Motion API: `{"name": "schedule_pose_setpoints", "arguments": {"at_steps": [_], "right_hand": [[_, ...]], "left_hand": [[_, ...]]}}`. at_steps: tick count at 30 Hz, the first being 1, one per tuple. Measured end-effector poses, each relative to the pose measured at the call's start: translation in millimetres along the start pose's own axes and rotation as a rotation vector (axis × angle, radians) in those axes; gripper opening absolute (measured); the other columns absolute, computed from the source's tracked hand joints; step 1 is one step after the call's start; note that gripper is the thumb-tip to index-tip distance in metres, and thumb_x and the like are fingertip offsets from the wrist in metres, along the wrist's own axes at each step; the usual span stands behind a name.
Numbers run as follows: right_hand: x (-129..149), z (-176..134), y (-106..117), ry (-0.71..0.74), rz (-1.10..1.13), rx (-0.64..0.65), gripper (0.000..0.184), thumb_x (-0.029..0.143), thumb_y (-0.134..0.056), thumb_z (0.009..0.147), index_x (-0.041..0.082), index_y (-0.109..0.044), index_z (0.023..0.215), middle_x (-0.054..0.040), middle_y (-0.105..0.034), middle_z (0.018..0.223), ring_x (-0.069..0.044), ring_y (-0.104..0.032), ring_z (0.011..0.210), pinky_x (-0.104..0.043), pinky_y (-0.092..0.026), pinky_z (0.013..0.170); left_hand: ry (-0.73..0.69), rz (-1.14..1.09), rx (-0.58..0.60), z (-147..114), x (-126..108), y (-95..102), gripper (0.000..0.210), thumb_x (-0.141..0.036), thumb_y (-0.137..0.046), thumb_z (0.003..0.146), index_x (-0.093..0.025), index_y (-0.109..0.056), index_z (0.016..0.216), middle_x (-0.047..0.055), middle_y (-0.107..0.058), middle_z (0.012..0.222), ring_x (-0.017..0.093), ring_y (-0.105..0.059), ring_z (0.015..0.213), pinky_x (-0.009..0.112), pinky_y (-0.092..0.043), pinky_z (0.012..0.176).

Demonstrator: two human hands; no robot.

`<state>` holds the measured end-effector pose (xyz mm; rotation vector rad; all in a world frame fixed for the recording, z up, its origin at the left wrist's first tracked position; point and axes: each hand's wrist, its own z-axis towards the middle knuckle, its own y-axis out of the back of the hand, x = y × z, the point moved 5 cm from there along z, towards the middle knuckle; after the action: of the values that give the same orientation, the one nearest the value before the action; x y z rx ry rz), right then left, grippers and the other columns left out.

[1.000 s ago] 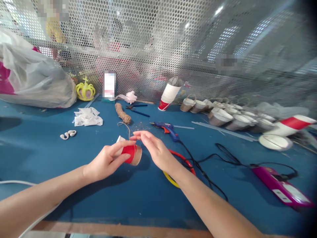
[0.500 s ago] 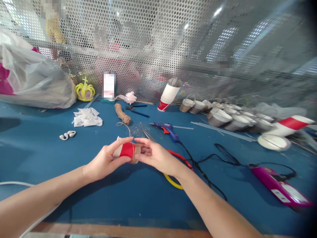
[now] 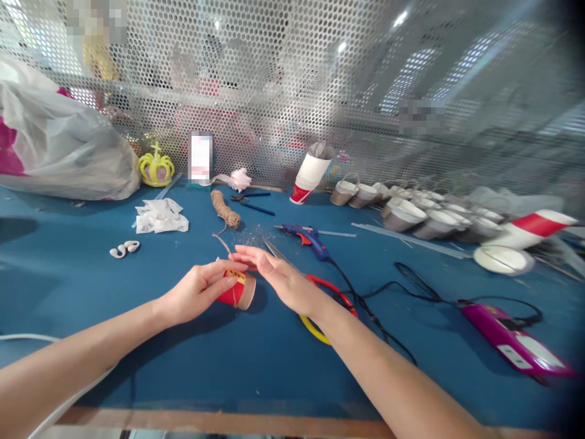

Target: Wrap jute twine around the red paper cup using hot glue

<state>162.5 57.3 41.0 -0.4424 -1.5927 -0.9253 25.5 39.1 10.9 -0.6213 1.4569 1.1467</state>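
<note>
My left hand (image 3: 194,296) is closed around a red and white paper cup (image 3: 232,296) lying tilted on its side, its base toward the right. Brown twine (image 3: 247,292) is wound in a band round the base end, and one loose strand crosses the red part. Just above and right of the cup is my right hand (image 3: 278,277), fingers stretched out leftward. Its fingertips are by the twine strand (image 3: 223,242) that runs back to the twine skein (image 3: 225,210). Whether they touch the strand is unclear. Scissors (image 3: 315,329) with red and yellow handles lie partly under my right forearm.
A blue glue gun (image 3: 304,235) lies beyond my right hand, its black cable running toward a purple power strip (image 3: 514,338). Pliers (image 3: 253,204), stacked cups (image 3: 311,174) and several twine-covered cups (image 3: 404,214) stand along the mesh wall. White crumpled material (image 3: 161,216) lies left.
The cup has turned in my left hand, bringing a gold print into view, and its base tips toward me. My right hand has come off the cup's base, fingers straightening up and left.
</note>
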Motion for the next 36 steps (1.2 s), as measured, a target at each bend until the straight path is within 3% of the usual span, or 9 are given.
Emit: {"name": "schedule_pose_setpoints", "arguments": {"at_steps": [7,11,14,17,19,23,27,32,36], "right_hand": [[3,26,4,-0.006,0.072,-0.061,0.062,0.059,-0.022,0.085,0.014,-0.052,0.116,-0.0121,-0.056,0.121,-0.017,-0.052,0.111,-0.035,-0.038,0.096],[-8,22,58,-0.103,-0.243,-0.380,0.055,0.054,-0.024,0.088,0.013,-0.054,0.108,-0.0132,-0.063,0.105,-0.017,-0.062,0.089,-0.031,-0.049,0.077],[-21,5,111,-0.330,-0.679,-0.618,0.040,0.041,-0.030,0.091,0.014,-0.059,0.090,-0.0131,-0.066,0.093,-0.019,-0.062,0.086,-0.029,-0.047,0.073],[-40,-7,142,-0.475,-0.805,-0.635,0.031,0.030,-0.045,0.085,0.013,-0.059,0.064,-0.0159,-0.065,0.080,-0.026,-0.059,0.092,-0.032,-0.043,0.077],[-55,-10,151,-0.557,-0.831,-0.585,0.026,0.028,-0.052,0.082,0.013,-0.059,0.062,-0.0129,-0.064,0.077,-0.024,-0.060,0.086,-0.032,-0.044,0.075],[-76,-5,156,-0.626,-0.835,-0.556,0.016,0.028,-0.055,0.081,0.014,-0.061,0.087,-0.0069,-0.063,0.090,-0.017,-0.060,0.080,-0.033,-0.048,0.071],[-76,-3,160,-0.567,-0.784,-0.659,0.004,0.017,-0.063,0.067,0.015,-0.060,0.069,-0.0099,-0.065,0.068,-0.025,-0.063,0.072,-0.032,-0.046,0.063],[-42,-19,146,-0.365,-0.638,-0.776,0.031,0.019,-0.055,0.072,0.015,-0.051,0.102,-0.0078,-0.065,0.086,-0.016,-0.062,0.067,-0.028,-0.049,0.061],[-14,-31,101,-0.279,-0.215,-0.509,0.018,0.033,-0.058,0.070,0.016,-0.054,0.075,-0.0023,-0.060,0.061,-0.013,-0.056,0.052,-0.026,-0.048,0.051]], "left_hand": [[0.048,0.003,-0.089,1,2,2.6,0.031,-0.037,-0.043,0.084,-0.015,-0.057,0.099,0.004,-0.064,0.083,0.014,-0.056,0.070,0.024,-0.045,0.064],[0.158,0.003,-0.225,1,2,10.2,0.031,-0.042,-0.046,0.080,-0.015,-0.057,0.091,0.003,-0.063,0.075,0.013,-0.055,0.063,0.023,-0.042,0.057],[0.291,-0.082,-0.232,-1,2,11.6,0.035,-0.043,-0.054,0.073,-0.015,-0.056,0.093,0.001,-0.062,0.068,0.014,-0.055,0.056,0.023,-0.039,0.051],[0.372,-0.201,-0.198,-1,3,11.3,0.041,-0.038,-0.059,0.067,-0.015,-0.053,0.101,0.001,-0.063,0.071,0.015,-0.057,0.058,0.024,-0.040,0.052],[0.389,-0.256,-0.160,1,3,11.2,0.044,-0.036,-0.058,0.067,-0.015,-0.051,0.105,0.002,-0.063,0.073,0.015,-0.057,0.060,0.024,-0.040,0.053],[0.334,-0.079,-0.150,4,3,17.9,0.037,-0.039,-0.055,0.070,-0.016,-0.056,0.100,0.000,-0.060,0.069,0.013,-0.051,0.058,0.022,-0.036,0.051],[0.253,0.092,-0.214,6,1,23.8,0.032,-0.041,-0.052,0.074,-0.017,-0.059,0.094,-0.003,-0.054,0.063,0.012,-0.047,0.057,0.021,-0.034,0.050],[0.187,0.107,-0.297,8,4,22.5,0.032,-0.041,-0.049,0.077,-0.015,-0.058,0.094,-0.002,-0.054,0.065,0.013,-0.048,0.058,0.022,-0.036,0.052],[0.185,0.066,-0.334,8,10,19.8,0.033,-0.043,-0.046,0.078,-0.015,-0.056,0.092,-0.002,-0.052,0.061,0.012,-0.047,0.055,0.022,-0.036,0.052]]}}
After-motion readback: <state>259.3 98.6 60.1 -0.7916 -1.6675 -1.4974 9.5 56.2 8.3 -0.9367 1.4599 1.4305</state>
